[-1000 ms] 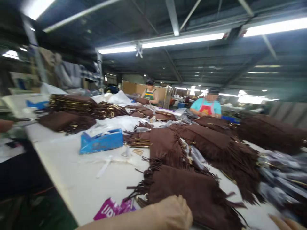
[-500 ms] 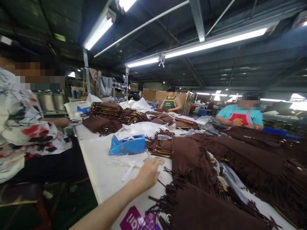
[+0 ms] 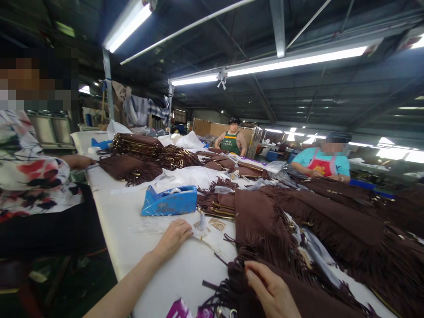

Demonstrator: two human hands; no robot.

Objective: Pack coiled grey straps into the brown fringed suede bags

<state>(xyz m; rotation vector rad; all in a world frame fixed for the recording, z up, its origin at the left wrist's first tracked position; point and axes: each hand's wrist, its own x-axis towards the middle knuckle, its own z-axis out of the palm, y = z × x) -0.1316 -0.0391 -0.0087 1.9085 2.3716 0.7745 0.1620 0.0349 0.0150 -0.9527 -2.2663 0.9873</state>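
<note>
My left hand (image 3: 175, 236) rests low over the white tabletop, just in front of a blue tape dispenser (image 3: 169, 201). Its fingers are bent together beside thin clear plastic strips (image 3: 149, 227); what they hold, if anything, is too small to make out. My right hand (image 3: 271, 287) is over the nearest dark brown fringed bag (image 3: 314, 287), thumb and forefinger pinched close to its strands. Whatever sits between those fingertips is hidden. Brown cut pieces of card or paper (image 3: 217, 225) lie to the right of my left hand.
More brown fringed bags (image 3: 331, 216) cover the table's right side, and a stack of bags (image 3: 137, 145) with gold zips stands farther back. Purple packaging (image 3: 179, 309) is at the near edge. A person in a floral top (image 3: 33, 172) sits at left; two aproned people work beyond.
My left hand has drawn back to the left, away from the brown cut pieces. My right hand has come into view over the nearest bag. The view has shifted slightly.
</note>
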